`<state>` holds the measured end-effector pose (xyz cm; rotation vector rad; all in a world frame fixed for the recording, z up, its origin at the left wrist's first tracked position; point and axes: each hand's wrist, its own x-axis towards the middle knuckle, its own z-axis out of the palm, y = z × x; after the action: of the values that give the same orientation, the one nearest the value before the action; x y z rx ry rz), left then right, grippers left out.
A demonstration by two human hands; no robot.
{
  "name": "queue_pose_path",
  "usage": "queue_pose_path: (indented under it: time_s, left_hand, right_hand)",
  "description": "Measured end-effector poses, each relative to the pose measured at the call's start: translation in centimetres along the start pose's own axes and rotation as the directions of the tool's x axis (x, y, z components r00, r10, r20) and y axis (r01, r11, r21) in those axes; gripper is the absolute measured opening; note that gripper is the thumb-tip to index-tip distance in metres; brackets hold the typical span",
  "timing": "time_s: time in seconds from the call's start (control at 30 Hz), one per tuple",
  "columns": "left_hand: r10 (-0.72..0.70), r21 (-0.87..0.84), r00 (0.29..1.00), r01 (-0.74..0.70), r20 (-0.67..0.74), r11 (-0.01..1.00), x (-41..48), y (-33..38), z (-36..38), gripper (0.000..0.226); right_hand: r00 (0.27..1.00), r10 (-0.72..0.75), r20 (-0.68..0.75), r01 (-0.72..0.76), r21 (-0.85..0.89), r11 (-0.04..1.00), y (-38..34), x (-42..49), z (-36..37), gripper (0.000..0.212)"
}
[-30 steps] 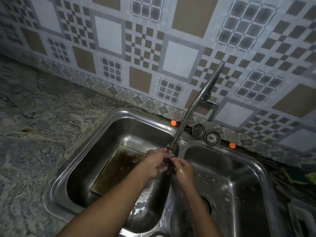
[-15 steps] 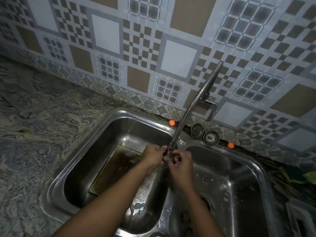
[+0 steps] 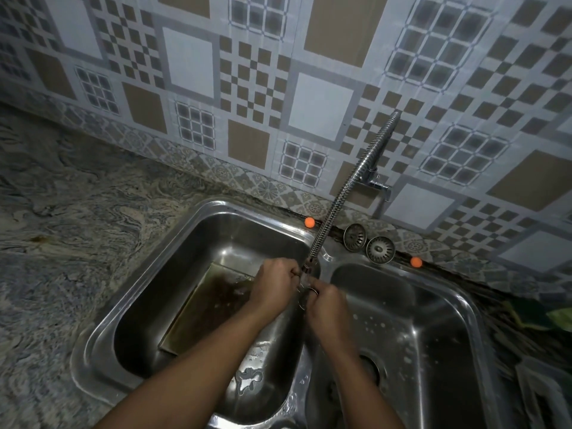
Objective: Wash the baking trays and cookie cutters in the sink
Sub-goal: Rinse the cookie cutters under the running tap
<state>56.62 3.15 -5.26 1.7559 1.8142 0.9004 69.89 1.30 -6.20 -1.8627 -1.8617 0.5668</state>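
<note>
My left hand (image 3: 274, 281) and right hand (image 3: 326, 305) meet under the tip of the flexible faucet (image 3: 349, 184), over the divider between the two basins of the steel sink (image 3: 198, 212). Both curl around a small metal cookie cutter (image 3: 305, 287); I see only thin glints of it between my fingers, so its shape is unclear. Each hand pinches it, fingers closed. A dark-stained baking tray (image 3: 198, 314) leans in the left basin, its far edge against the back wall, its near corner on the floor. A figure-shaped cutter (image 3: 249, 379) lies flat at the left basin's near right corner. Two strainers (image 3: 368, 243) rest on the back rim
</note>
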Motion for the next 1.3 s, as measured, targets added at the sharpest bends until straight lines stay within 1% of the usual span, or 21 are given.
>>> queue_pose_path:
  time_s: [0.07, 0.13, 0.2, 0.27, 0.33, 0.43, 0.53, 0.6, 0.63, 0.67, 0.7, 0.77, 0.8, 0.83, 0.9, 0.93, 0.97, 1.07, 1.1, 1.2, 1.3]
  left_hand:
    - [-0.045, -0.125, 0.999, 0.048, 0.021, 0.991, 0.2, 0.2, 0.4, 0.019]
    - [-0.111, -0.319, 0.989, 0.136, 0.096, 0.938, 0.5, 0.3, 0.6, 0.02]
    - [-0.176, -0.557, 0.955, 0.282, 0.237, 0.781, 0.6, 0.6, 0.3, 0.01]
    - [-0.237, -0.693, 0.902, 0.429, 0.361, 0.579, 0.3, 1.1, 0.2, 0.017]
    - [-0.298, -0.75, 0.899, 0.433, 0.321, 0.501, 0.1, 1.0, 0.6, 0.023]
    - [-0.442, -0.758, 0.88, 0.404, 0.171, 0.512, 0.1, 0.3, 1.2, 0.015]
    - [-0.515, -0.739, 0.856, 0.376, 0.045, 0.559, 0.2, -0.6, 1.6, 0.004]
    - [-0.553, -0.688, 0.832, 0.377, -0.043, 0.621, 0.1, -1.0, 1.6, 0.024]
    - [-0.572, -0.691, 0.819, 0.389, -0.042, 0.609, 0.0, -1.1, 1.6, 0.026]
    - [-0.582, -0.724, 0.813, 0.399, -0.003, 0.562, -0.1, -1.1, 1.7, 0.021]
    - [-0.587, -0.777, 0.806, 0.419, 0.081, 0.469, -0.3, -0.8, 1.7, 0.013]
    - [-0.587, -0.864, 0.77, 0.45, 0.248, 0.225, -0.4, -0.3, 1.9, 0.019]
    - [-0.591, -0.886, 0.752, 0.445, 0.292, 0.128, -0.4, -0.4, 2.0, 0.023]
    - [-0.59, -0.898, 0.742, 0.435, 0.318, 0.064, -0.3, -0.4, 2.0, 0.024]
    - [-0.577, -0.915, 0.746, 0.404, 0.331, -0.002, -0.3, -0.5, 1.7, 0.025]
    - [-0.573, -0.916, 0.752, 0.402, 0.325, 0.008, -0.2, -0.6, 1.5, 0.023]
    - [-0.577, -0.911, 0.752, 0.411, 0.32, 0.032, -0.1, -0.7, 1.5, 0.02]
    - [-0.571, -0.877, 0.735, 0.477, 0.365, 0.054, 0.1, -0.8, 1.2, 0.016]
    - [-0.565, -0.867, 0.736, 0.494, 0.373, 0.07, 0.1, -0.7, 1.1, 0.018]
    - [-0.558, -0.843, 0.765, 0.5, 0.322, 0.2, 0.2, -0.8, 1.2, 0.026]
    - [-0.535, -0.786, 0.798, 0.509, 0.278, 0.351, -0.1, 0.0, 1.8, 0.016]
  right_hand:
    - [0.999, 0.043, -0.009, -0.043, -0.016, 0.999, 0.1, 0.5, -0.2, 0.039]
    - [0.996, 0.089, -0.017, -0.09, -0.049, 0.995, 0.0, 1.0, -0.3, 0.03]
    - [0.994, 0.111, -0.014, -0.112, -0.071, 0.991, -0.1, 1.2, -0.4, 0.02]
    - [0.995, 0.095, -0.024, -0.096, -0.052, 0.994, -0.4, 1.3, -0.3, 0.015]
    - [0.998, 0.034, -0.052, -0.032, 0.035, 0.999, -0.8, 1.0, 0.1, 0.012]
    - [0.994, -0.089, -0.056, 0.094, 0.086, 0.992, -0.9, 0.5, 0.9, 0.02]
    - [0.98, -0.185, -0.068, 0.196, 0.235, 0.952, -0.6, -0.4, 1.4, 0.011]
    - [0.977, -0.198, -0.078, 0.213, 0.338, 0.917, -0.9, -0.8, 1.4, 0.014]
    - [0.98, -0.181, -0.081, 0.199, 0.359, 0.912, -0.9, -0.8, 1.6, 0.015]
    - [0.982, -0.156, -0.103, 0.183, 0.369, 0.911, -1.0, -0.7, 1.6, 0.015]
    - [0.986, -0.099, -0.133, 0.143, 0.383, 0.913, -1.1, -0.3, 1.8, 0.014]
    - [0.978, 0.093, -0.185, 0.007, 0.474, 0.88, -1.3, 0.7, 1.7, 0.019]
    - [0.964, 0.209, -0.163, -0.088, 0.545, 0.834, -1.3, 1.3, 1.6, 0.018]
    - [0.945, 0.313, -0.096, -0.187, 0.627, 0.756, -1.3, 1.8, 1.6, 0.015]
    - [0.898, 0.423, 0.119, -0.342, 0.793, 0.503, -1.7, 2.0, 1.7, 0.011]
    - [0.885, 0.428, 0.184, -0.37, 0.836, 0.405, -2.0, 1.7, 1.7, 0.01]
    - [0.89, 0.419, 0.179, -0.356, 0.847, 0.395, -1.9, 1.5, 1.9, 0.01]
    - [0.948, 0.312, 0.062, -0.237, 0.792, 0.562, -1.7, 0.4, 2.1, 0.012]
    - [0.957, 0.287, 0.048, -0.216, 0.779, 0.589, -1.5, 0.2, 2.3, 0.01]
    - [0.943, 0.319, 0.1, -0.258, 0.823, 0.506, -1.3, -0.5, 2.5, 0.008]
    - [0.938, 0.336, 0.089, -0.256, 0.831, 0.493, -0.8, -0.4, 3.5, 0.003]
